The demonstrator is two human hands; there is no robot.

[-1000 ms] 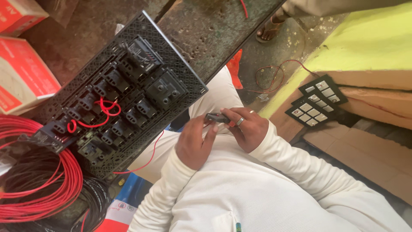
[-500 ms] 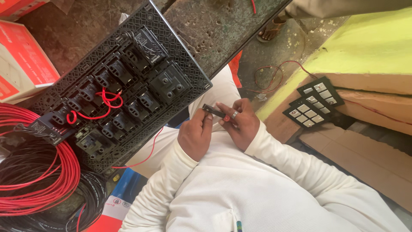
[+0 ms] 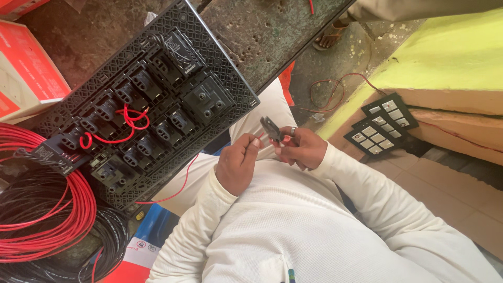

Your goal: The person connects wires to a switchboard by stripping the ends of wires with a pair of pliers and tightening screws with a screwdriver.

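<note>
A small dark metal hand tool, like wire cutters or strippers (image 3: 270, 128), sits just above the centre of the view, over the person's lap. The right hand (image 3: 301, 148), at about three o'clock from the tool, is closed around its handles, a ring on one finger. The left hand (image 3: 238, 166), at about seven o'clock, has its fingers pressed together as if pinching the end of a thin red wire (image 3: 181, 183) at the tool's jaws, though the wire tip itself is too small to make out.

That wire trails down toward eight o'clock, under a large black plastic switch plate (image 3: 141, 107) lying back-side up at ten o'clock. Several of its switch modules are already linked by short red wire loops (image 3: 123, 126); others look bare, so the wiring seems partly done.

At eight o'clock lie coils of red and black cable (image 3: 42, 215). At two o'clock, smaller switch plates (image 3: 381, 126) rest face up against a yellow step (image 3: 435, 68).
</note>
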